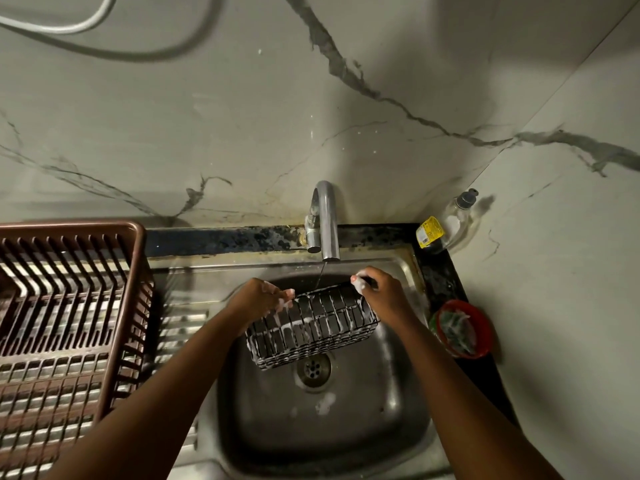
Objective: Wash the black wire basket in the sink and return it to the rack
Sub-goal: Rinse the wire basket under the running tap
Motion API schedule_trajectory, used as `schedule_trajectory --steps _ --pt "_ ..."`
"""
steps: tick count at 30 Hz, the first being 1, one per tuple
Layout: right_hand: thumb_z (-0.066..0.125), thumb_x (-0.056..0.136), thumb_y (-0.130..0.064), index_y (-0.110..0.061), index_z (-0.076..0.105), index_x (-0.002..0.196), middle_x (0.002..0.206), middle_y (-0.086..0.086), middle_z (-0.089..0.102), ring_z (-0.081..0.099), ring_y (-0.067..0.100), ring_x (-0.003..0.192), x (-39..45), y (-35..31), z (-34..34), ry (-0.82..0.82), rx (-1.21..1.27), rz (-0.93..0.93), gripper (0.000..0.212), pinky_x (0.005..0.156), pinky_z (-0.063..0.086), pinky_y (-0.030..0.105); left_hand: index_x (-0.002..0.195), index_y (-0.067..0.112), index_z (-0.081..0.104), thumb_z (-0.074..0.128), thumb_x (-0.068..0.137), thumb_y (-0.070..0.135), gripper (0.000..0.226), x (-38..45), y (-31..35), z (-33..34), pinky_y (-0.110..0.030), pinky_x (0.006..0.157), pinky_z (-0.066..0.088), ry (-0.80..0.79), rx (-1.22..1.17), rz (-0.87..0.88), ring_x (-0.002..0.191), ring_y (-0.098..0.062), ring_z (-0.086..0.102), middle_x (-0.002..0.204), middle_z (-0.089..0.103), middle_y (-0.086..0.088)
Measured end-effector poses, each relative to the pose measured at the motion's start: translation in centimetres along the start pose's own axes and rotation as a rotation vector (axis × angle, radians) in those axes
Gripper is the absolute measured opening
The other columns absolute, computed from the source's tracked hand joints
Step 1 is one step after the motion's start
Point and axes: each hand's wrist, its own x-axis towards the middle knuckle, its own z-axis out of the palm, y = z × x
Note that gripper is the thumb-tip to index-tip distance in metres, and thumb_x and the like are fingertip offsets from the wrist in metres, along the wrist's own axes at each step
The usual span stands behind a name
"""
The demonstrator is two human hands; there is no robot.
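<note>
The black wire basket (311, 327), streaked with white soap foam, hangs tilted over the steel sink (346, 427), just above the drain. My left hand (258, 301) grips its left end, fingers foamy. At the basket's upper right corner my right hand (377, 292) curls round the rim. A thin stream of water runs from the tap (327, 223) onto the basket's top edge. The brown plastic dish rack (62, 323) stands on the drainboard to the left.
A clear dish soap bottle (450, 223) with a yellow label stands in the back right corner. A red bowl (464, 329) holding a scrubber sits on the dark counter right of the sink. Marble walls close in behind and to the right.
</note>
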Motion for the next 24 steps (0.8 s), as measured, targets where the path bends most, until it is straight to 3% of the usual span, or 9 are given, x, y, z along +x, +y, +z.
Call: schedule_trajectory --steps 3,7,10,12,14,18,21,24 --pt "0.063 0.093 -0.022 -0.019 0.072 0.095 0.091 -0.004 0.073 0.068 0.014 0.084 0.4 -0.2 0.4 -0.031 -0.018 -0.027 0.010 0.078 0.057 0.035 0.069 0.016 0.072 0.069 0.092 0.031 0.028 -0.1 0.3 -0.1 -0.021 0.060 0.048 0.015 0.000 0.009 0.074 -0.015 0.068 0.090 0.078 -0.004" --pt "0.060 0.091 -0.027 -0.020 0.073 0.095 0.105 -0.001 0.067 0.064 0.017 0.093 0.9 -0.5 1.5 -0.006 -0.124 -0.138 0.016 0.082 0.055 0.039 0.064 0.014 0.067 0.066 0.094 0.031 0.034 -0.4 0.1 -0.7 -0.022 0.060 0.046 0.043 -0.014 -0.009 0.071 -0.012 0.065 0.090 0.076 -0.003" --pt "0.058 0.092 -0.020 -0.015 0.073 0.097 0.118 0.006 0.063 0.055 0.022 0.113 0.9 -1.5 2.4 0.025 -0.281 -0.261 0.017 0.090 0.047 0.030 0.073 0.009 0.071 0.066 0.095 0.031 0.032 -0.8 -0.7 -1.5 -0.027 0.068 0.047 0.063 -0.015 -0.018 0.077 -0.018 0.065 0.092 0.077 -0.005" --pt "0.054 0.094 -0.019 -0.013 0.073 0.098 0.109 0.005 0.067 0.055 0.022 0.107 0.7 -2.4 3.1 0.044 -0.336 -0.358 0.020 0.088 0.045 0.030 0.085 0.001 0.074 0.065 0.095 0.032 0.034 -1.0 -1.4 -1.9 -0.029 0.069 0.047 0.068 -0.023 -0.014 0.075 -0.019 0.063 0.090 0.076 -0.004" --pt "0.049 0.093 -0.021 -0.016 0.071 0.097 0.098 0.001 0.068 0.058 0.022 0.096 0.4 -3.2 3.9 0.013 -0.366 -0.431 0.022 0.091 0.046 0.038 0.092 -0.005 0.073 0.064 0.095 0.032 0.039 -1.2 -1.9 -2.2 -0.023 0.062 0.046 0.073 -0.013 -0.007 0.064 -0.009 0.063 0.085 0.075 -0.001" --pt "0.051 0.094 -0.022 -0.021 0.067 0.094 0.097 -0.002 0.069 0.062 0.019 0.094 -0.4 -4.4 5.6 -0.035 -0.477 -0.493 0.015 0.109 0.035 0.049 0.092 -0.002 0.076 0.066 0.093 0.035 0.038 -1.3 -2.2 -2.2 -0.021 0.059 0.045 0.068 0.003 -0.003 0.064 -0.010 0.062 0.077 0.076 0.005" --pt "0.049 0.095 -0.022 -0.020 0.065 0.095 0.097 -0.001 0.068 0.061 0.020 0.095 -0.6 -5.0 6.1 -0.087 -0.463 -0.464 0.016 0.102 0.037 0.045 0.091 -0.003 0.075 0.065 0.094 0.034 0.038 -1.2 -1.8 -1.9 -0.019 0.058 0.045 0.051 0.006 0.000 0.063 -0.008 0.063 0.085 0.077 0.000" --pt "0.051 0.097 -0.021 -0.019 0.070 0.100 0.105 0.000 0.071 0.061 0.021 0.102 0.1 -4.6 5.8 -0.134 -0.382 -0.338 0.020 0.092 0.032 0.036 0.087 0.003 0.076 0.067 0.094 0.032 0.031 -1.0 -1.1 -1.4 -0.019 0.053 0.044 0.030 0.031 0.005 0.056 -0.006 0.060 0.071 0.074 0.006"
